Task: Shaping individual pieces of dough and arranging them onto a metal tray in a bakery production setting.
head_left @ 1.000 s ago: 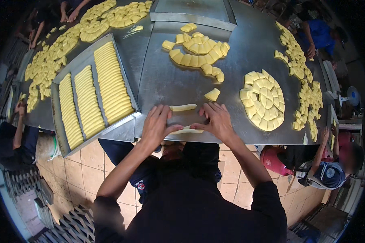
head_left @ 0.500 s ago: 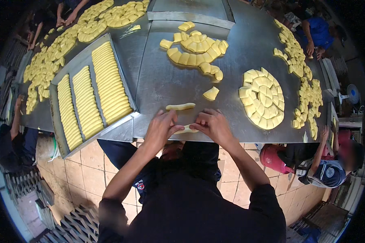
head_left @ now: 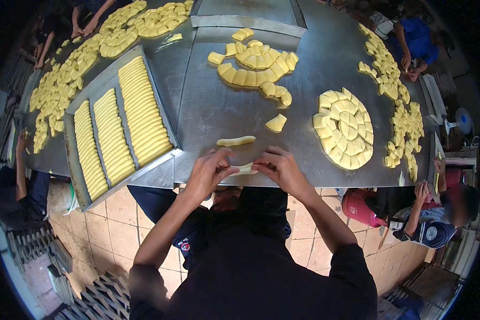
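Strip (head_left: pixel 245 169): near the front edge of the surface (head_left: pixel 208 114), between my hands. Long axis left–right, roughly parallel to that edge, right end angled slightly away from me. My left hand (head_left: pixel 210 168) and right hand (head_left: pixel 280 166) are pinched nearly closed, each holding one end. Surface contact: cannot tell. Roll (head_left: pixel 236 141) just beyond, nearly parallel to the strip.

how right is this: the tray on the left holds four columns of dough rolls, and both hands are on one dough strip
Not four: the head view shows three columns of dough rolls in the tray on the left. The left hand and right hand are on one dough strip.
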Motion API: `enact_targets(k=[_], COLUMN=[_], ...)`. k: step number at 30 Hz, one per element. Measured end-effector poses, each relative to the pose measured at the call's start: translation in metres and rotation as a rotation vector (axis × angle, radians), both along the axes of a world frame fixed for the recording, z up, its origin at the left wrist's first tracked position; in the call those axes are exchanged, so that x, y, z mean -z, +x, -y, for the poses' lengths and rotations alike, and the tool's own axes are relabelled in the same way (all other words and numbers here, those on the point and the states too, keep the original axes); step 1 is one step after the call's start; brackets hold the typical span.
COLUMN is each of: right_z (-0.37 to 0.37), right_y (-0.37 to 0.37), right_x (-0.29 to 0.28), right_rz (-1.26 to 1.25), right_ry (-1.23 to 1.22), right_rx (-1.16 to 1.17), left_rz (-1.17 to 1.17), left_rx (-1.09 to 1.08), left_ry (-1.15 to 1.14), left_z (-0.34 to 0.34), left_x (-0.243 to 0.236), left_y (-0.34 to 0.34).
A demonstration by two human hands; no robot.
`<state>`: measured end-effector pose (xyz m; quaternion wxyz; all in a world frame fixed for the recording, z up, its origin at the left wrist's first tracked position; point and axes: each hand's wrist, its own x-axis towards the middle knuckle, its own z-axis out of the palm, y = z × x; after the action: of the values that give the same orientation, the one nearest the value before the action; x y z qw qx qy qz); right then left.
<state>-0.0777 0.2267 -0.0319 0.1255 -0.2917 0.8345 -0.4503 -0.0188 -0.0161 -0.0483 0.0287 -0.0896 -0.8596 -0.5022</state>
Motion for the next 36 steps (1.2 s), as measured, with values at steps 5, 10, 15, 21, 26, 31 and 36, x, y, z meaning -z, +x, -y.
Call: enact_targets(k=[5, 10, 15, 21, 26, 31, 36], right_z=[0.005, -0.005, -0.004, 0.013, 0.007, 0.009, 0.023], right_y=[-0.006, -0.007, 0.003, -0.009, -0.022, -0.024, -0.024], right_x=[0.002, 0.010, 0.011, 0.002, 0.004, 0.013, -0.005], right_rz=[-0.374, -0.252, -0.054, -0.553, -0.388, -0.288, -0.296], right_ry=[0.340, 0.274, -0.048, 0.309, 0.364, 0.248, 0.432], right_rx=[0.120, 0.092, 0.022, 0.001, 0.049, -0.023, 0.042], left_rz=[-0.212, -0.204, -0.064, -0.145, -0.225, -0.091, -0.129], left_rx=[-0.068, -0.096, -0.127, -0.050, -0.112, -0.102, -0.094], left_ry=[-0.314, -0.189, 0.040, -0.383, -0.457, -0.357, -0.506], left_z=[-0.003, -0.003, -0.012, -0.004, 0.006, 0.003, 0.006], left_x=[-0.008, 0.011, 0.008, -0.004, 0.008, -0.002, -0.003], left_y=[-0.012, 0.000, 0.001, -0.016, -0.015, -0.017, -0.024])
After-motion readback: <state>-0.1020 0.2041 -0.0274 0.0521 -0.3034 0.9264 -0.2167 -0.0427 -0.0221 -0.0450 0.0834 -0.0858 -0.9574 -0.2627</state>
